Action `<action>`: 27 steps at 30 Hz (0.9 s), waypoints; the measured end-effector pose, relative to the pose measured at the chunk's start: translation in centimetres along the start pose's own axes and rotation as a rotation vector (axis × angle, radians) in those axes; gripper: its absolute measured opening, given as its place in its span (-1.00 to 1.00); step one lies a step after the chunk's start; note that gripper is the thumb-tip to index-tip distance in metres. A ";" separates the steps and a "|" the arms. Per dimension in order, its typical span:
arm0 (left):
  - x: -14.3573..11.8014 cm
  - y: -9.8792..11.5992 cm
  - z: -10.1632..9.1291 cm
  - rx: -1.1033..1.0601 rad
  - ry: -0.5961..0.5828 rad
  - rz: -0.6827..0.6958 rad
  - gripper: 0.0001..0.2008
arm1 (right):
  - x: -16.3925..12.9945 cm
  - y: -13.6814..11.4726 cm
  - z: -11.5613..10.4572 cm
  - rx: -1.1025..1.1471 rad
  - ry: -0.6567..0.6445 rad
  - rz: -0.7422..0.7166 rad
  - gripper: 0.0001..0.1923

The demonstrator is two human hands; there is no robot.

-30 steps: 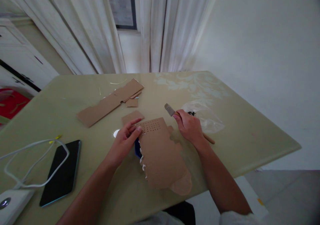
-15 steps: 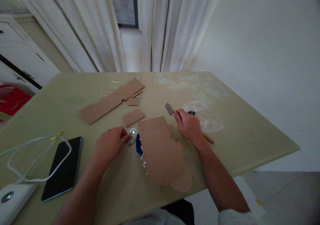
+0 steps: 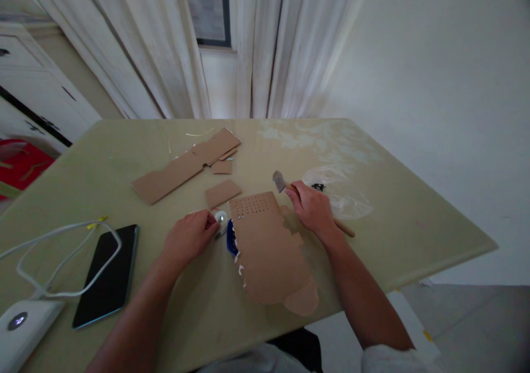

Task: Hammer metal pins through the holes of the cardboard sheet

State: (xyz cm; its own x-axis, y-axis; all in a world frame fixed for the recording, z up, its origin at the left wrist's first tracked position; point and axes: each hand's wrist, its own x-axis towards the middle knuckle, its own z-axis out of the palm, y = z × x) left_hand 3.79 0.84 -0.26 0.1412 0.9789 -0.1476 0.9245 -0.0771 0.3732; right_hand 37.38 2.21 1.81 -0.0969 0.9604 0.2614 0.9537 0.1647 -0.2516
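A brown cardboard piece (image 3: pixel 267 251) with rows of small holes near its far end lies on the table before me, over a blue object (image 3: pixel 230 244). My right hand (image 3: pixel 311 209) grips a small hammer (image 3: pixel 280 182) by its wooden handle, its head just right of the cardboard's far end. My left hand (image 3: pixel 190 236) rests on the table left of the cardboard, fingers curled at a small shiny metal item (image 3: pixel 220 217). Whether the fingers pinch anything is hidden.
Longer cardboard strips (image 3: pixel 186 164) and a small cardboard rectangle (image 3: pixel 222 193) lie further back. A black phone (image 3: pixel 106 273), a white cable (image 3: pixel 58 251) and a white device (image 3: pixel 20 329) sit at the left. A clear plastic bag (image 3: pixel 339 193) lies beyond my right hand.
My left hand left the cardboard's holed end and drew back left to the small metal item. My right hand with the hammer stayed almost still.
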 end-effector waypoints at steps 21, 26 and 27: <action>-0.2 3.3 -1.1 -1.047 0.417 0.099 -0.64 | -0.2 -0.3 -0.2 0.004 0.015 -0.013 -0.49; -0.7 4.7 -0.7 -1.052 0.362 0.250 -0.73 | -0.2 -0.5 -0.1 -0.009 0.003 -0.014 -0.50; -0.8 5.0 -0.7 -1.019 0.346 0.270 -0.74 | -0.2 -0.5 0.0 -0.011 -0.002 -0.015 -0.50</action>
State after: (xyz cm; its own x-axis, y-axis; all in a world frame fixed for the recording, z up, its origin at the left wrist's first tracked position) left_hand 8.04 -0.23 2.37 0.0409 0.9657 0.2565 0.1319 -0.2597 0.9566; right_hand 36.94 1.92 1.92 -0.1117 0.9583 0.2631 0.9552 0.1766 -0.2376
